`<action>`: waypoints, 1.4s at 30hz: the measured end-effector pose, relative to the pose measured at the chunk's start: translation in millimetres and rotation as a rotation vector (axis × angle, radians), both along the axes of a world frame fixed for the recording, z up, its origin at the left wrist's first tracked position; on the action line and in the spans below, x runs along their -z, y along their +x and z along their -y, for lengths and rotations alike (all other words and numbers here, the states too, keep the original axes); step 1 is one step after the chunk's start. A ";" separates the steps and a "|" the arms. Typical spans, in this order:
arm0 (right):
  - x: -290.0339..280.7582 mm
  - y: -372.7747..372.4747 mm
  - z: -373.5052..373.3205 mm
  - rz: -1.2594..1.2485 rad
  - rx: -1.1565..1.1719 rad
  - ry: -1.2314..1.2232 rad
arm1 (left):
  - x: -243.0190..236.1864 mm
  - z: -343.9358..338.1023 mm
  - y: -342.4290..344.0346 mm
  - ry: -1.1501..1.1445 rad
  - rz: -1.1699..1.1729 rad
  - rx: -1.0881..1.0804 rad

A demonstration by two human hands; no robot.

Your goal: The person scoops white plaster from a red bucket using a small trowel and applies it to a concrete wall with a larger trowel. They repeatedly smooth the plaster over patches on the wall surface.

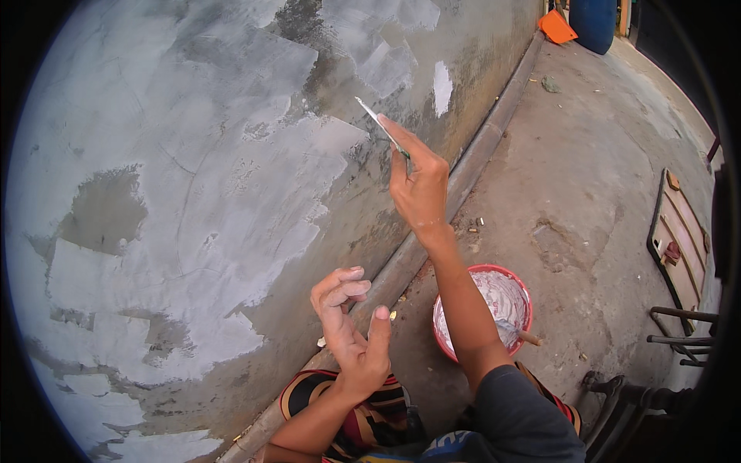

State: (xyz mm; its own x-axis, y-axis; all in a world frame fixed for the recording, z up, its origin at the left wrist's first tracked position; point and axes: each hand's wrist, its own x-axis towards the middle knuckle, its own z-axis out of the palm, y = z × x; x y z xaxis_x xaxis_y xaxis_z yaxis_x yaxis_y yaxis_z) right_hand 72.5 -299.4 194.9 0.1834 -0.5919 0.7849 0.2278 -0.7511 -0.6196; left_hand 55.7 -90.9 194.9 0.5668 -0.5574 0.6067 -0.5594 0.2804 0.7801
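Observation:
My right hand [418, 181], raised in the centre before the patchy, whitish-coated grey wall [139, 92], grips a thin flat blade [370, 109] angled up-left, near the wall; contact is unclear. Lower, my left hand [349, 324] has loosely curved, separated fingers dusted white and holds nothing. A red-rimmed basin [526, 297] of white paste [482, 289] sits on the concrete below my right forearm, which partly hides it. A wooden-handled tool [529, 337] lies in the paste.
A pipe-like ledge [509, 96] follows the wall's base. An orange dustpan-like object [557, 27] and blue barrel [593, 21] stand at the far end. A framed board [679, 258] and metal frames [679, 316] are at right. My legs [309, 393] show below.

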 end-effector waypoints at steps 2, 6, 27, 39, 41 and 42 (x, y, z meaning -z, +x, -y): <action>3.4 15.3 11.0 0.047 0.024 0.002 | -1.5 -0.4 0.3 0.023 -0.009 0.013; 11.3 34.0 -19.0 0.001 0.074 -0.022 | -6.8 -7.1 1.6 0.035 0.023 0.005; 4.5 43.2 -73.5 -0.056 -0.007 -0.193 | 3.5 -4.0 -2.0 -0.086 0.033 0.035; -26.3 43.9 -39.4 0.019 0.185 -0.127 | -1.0 -8.1 -10.8 0.034 0.282 -0.038; -25.0 46.2 -64.5 0.023 0.138 -0.147 | 3.8 -10.7 -9.8 -0.015 0.236 -0.049; -24.2 39.7 -64.6 0.003 0.069 -0.152 | 5.0 -11.4 -9.4 -0.013 0.266 -0.043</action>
